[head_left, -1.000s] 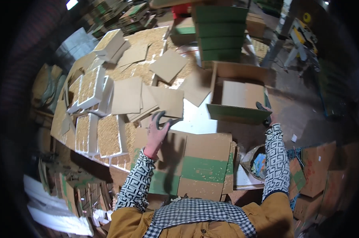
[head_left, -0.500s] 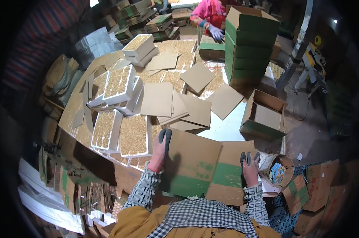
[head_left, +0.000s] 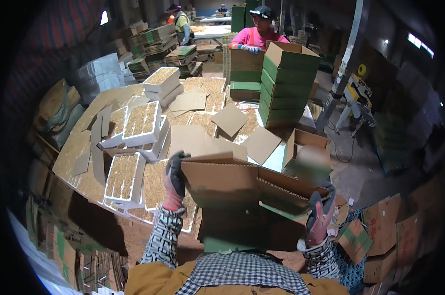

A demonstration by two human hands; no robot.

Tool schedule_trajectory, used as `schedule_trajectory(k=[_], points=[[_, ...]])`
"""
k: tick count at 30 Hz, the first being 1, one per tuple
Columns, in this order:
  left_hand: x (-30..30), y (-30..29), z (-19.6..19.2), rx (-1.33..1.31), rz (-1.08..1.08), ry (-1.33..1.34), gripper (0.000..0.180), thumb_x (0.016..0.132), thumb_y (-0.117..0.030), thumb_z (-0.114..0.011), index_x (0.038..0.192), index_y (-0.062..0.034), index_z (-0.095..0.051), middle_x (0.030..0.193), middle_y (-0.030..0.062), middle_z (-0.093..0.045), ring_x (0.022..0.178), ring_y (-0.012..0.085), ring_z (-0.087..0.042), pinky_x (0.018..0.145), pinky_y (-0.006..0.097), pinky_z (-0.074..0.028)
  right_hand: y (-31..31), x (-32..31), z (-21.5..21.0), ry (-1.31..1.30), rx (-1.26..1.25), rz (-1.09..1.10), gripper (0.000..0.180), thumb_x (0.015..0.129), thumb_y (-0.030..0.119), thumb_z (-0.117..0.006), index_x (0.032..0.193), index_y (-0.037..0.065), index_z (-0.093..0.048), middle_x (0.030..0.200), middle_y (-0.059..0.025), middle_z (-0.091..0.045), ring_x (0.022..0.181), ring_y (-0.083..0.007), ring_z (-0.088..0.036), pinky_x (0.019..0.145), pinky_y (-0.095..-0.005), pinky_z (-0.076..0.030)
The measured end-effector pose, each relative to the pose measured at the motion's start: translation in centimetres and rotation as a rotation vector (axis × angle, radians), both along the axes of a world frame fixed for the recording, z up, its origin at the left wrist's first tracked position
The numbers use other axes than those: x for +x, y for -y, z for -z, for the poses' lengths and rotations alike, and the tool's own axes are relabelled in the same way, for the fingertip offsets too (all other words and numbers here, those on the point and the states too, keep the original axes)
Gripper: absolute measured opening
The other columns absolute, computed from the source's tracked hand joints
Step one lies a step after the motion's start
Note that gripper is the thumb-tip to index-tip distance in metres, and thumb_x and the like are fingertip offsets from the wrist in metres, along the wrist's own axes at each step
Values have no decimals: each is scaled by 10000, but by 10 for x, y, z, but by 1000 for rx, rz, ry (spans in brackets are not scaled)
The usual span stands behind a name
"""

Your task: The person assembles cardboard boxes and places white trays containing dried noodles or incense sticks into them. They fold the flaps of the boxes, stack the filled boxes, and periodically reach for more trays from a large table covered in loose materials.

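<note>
**Both gloved hands holding a carton (head_left: 217, 179) open at the bench's (head_left: 72, 160) near edge**

The left hand (head_left: 175, 179) is gripping the carton's upper left corner while the right hand (head_left: 320, 211) is gripping its right end, probably so the walls are standing apart. Flat cardboard sheets (head_left: 230, 119) are lying loosely across the bench's middle, seemingly within easy reach. Filled polystyrene trays (head_left: 124, 179) are sitting piled toward the left edge. An open-topped box (head_left: 293, 169) is standing by the right edge; stacked green cartons (head_left: 284, 101) are rising beyond it, presumably saving room.
</note>
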State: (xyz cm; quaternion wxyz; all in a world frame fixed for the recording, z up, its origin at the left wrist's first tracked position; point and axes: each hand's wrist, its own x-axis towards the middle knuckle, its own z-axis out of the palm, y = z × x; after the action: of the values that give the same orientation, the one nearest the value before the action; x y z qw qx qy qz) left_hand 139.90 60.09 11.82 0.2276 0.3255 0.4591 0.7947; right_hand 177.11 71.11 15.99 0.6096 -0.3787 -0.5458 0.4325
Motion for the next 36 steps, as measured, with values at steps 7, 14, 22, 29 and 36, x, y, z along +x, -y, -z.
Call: schedule_trajectory(k=[7,14,22,29,36], points=[[151,20,-58,10,846,-1140,514,865,-386,-588,1279,-86,-531,1359,127,-472,1208,320,-478,1066,456,-325,-107,-14,-27,664,697,177,383,837,103,-589,1202,0,-532,1098,-85,-586,960,-187,-566,843,-326,-443],[178,39,-65,-351,340,-509,867,729,-400,-682,1397,16,-316,1195,207,-490,994,273,-522,892,377,-424,-143,-11,8,417,510,-136,380,854,74,-544,1222,-18,-519,1016,-92,-617,893,-162,-593,802,-277,-471],[213,-25,-95,-574,306,-145,615,766,-201,-689,1320,-86,-448,1164,124,-505,925,191,-548,820,328,-464,-197,-31,10,233,402,-420,309,925,130,-424,1198,5,-499,982,-88,-597,919,-191,-572,860,-291,-446],[161,27,-128,-999,269,-548,599,766,-77,-689,1321,-135,-470,958,96,-632,859,214,-604,832,321,-483,-174,57,-61,42,-232,-1076,506,763,82,-543,1257,-16,-493,1151,-101,-568,1023,-194,-553,901,-288,-429],[193,-9,-127,-970,-25,-1002,413,828,-160,-639,1190,-51,-472,979,181,-614,879,328,-624,756,378,-494,-122,18,32,588,396,-279,758,764,300,-668,1385,25,-332,1311,-219,-408,1165,-365,-431,1054,-454,-295]])
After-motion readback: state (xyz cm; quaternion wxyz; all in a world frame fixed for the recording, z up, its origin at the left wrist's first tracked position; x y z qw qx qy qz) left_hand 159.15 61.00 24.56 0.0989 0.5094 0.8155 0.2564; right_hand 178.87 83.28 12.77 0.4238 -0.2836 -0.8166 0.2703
